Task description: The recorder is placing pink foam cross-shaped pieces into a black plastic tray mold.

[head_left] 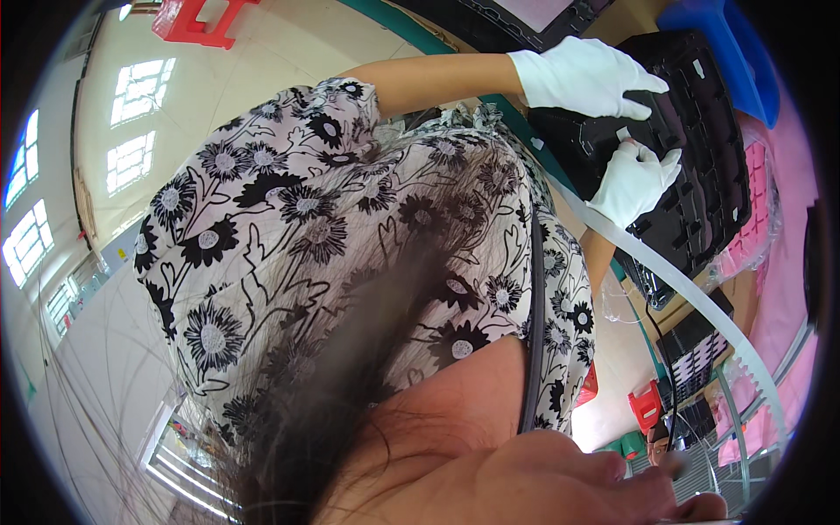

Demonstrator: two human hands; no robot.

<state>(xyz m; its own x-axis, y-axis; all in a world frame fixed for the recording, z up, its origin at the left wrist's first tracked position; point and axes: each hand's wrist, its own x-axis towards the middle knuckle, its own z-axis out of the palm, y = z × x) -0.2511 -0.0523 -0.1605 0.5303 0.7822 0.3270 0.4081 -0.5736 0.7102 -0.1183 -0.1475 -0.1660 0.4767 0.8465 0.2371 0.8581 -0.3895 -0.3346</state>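
Both my hands wear white gloves over a large black moulded plastic piece (717, 131) with rows of raised ribs and notches. My left hand (586, 79), the upper one in the picture, lies over its edge with fingers stretched out and apart. Below it, my right hand (632, 182) has its fingers bent together at a small white piece (623, 134), which sticks out at the fingertips. On the black surface a white sticker (699, 69) shows near the far corner. Another small white scrap (537, 143) lies by the edge closest to my body.
A blue plastic bin (744, 66) stands against the upper right of the black piece. Pink plastic pieces in clear wrap (748, 227) lie beyond it. A pale curved strip (674, 271) crosses the view. Red stools (197, 19) stand on the floor.
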